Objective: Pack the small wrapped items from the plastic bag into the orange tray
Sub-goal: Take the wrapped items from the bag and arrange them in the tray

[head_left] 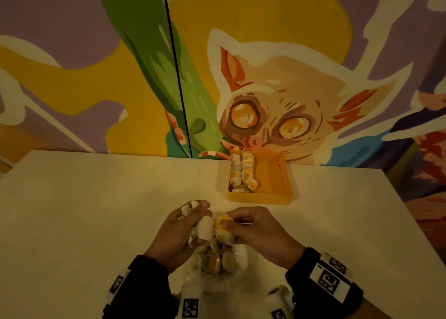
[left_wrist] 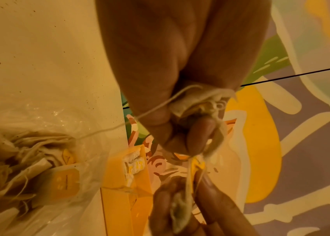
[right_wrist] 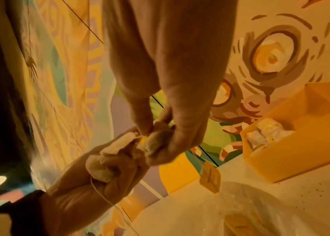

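Note:
Both hands meet above a clear plastic bag (head_left: 218, 262) full of small wrapped tea bags with yellow tags, lying at the table's near edge. My left hand (head_left: 193, 224) grips a bunch of white wrapped items (head_left: 205, 228), and a loose string trails from it toward the bag (left_wrist: 154, 110). My right hand (head_left: 239, 224) pinches one wrapped item with a yellow tag (head_left: 222, 222), close against the left hand's bunch. The orange tray (head_left: 283, 174) stands farther back, right of centre, with wrapped items (head_left: 242, 172) packed along its left side. Its right side is bare.
The white table (head_left: 96, 210) ends at a painted mural wall (head_left: 265, 89) just behind the tray. The table's right edge (head_left: 410, 210) runs diagonally toward me. Small dark specks (right_wrist: 311, 191) lie scattered on the tabletop near the bag.

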Motion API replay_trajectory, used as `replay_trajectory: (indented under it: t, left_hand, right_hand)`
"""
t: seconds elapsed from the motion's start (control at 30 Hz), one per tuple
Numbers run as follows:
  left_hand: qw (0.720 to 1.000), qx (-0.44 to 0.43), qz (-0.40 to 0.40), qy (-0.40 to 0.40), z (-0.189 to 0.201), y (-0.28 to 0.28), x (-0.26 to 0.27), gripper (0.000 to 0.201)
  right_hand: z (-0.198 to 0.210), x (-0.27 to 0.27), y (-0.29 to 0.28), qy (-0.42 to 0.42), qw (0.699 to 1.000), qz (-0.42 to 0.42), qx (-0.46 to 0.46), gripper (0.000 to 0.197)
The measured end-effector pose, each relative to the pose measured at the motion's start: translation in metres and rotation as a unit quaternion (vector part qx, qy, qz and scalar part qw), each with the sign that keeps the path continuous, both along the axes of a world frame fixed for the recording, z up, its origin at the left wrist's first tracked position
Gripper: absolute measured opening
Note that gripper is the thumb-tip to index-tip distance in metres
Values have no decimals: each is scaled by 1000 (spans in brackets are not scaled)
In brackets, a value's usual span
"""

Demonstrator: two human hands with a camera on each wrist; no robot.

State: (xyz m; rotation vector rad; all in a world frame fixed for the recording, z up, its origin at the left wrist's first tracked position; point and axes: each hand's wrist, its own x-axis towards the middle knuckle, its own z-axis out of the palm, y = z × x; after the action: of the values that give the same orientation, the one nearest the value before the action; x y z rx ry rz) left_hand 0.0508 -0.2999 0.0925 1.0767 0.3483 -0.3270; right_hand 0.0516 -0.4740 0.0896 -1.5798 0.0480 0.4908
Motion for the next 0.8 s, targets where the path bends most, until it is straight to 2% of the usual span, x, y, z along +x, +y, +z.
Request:
replay_trajectory:
  t: [0.13,0.27,0.37,0.43,0.47,0.6,0.67,0.73,0.8]
  left_hand:
    - [1000,-1,1,-8,4,4,0,15]
    - [997,41,-32,-48,8,11,0,10]
    - [976,172,-62,-121,9,12,1,10]
    - [951,255,-75,-157,8,10,3,4]
    - [945,272,-82,-164,8,10,4,8]
    - [945,205,-188,-175,8,4,9,36]
    - [931,219,-217,-198,9,-1,8,27]
    - [922,250,-203,-214,10,-6,9,14]
    - [918,277,-179,-221,8,-8,11,12]
  right_hand:
    - [1,3,-1,4,998,-54,13,6]
    - [-6,8,-5,-52,991,-115,-49,8]
    - [-4,10,-6,-49,987,-150,0,8]
    - [0,10,-7,-66,988,-137,6,6]
    - [2,10,-7,-79,989,-124,6,5]
    - [9,11,-7,-98,990,-91,37,6]
    - [11,13,-8,-98,989,-97,48,10]
    - [12,16,-10,-98,988,-111,47,14]
    - [12,20,-12,-95,986,-128,45,14]
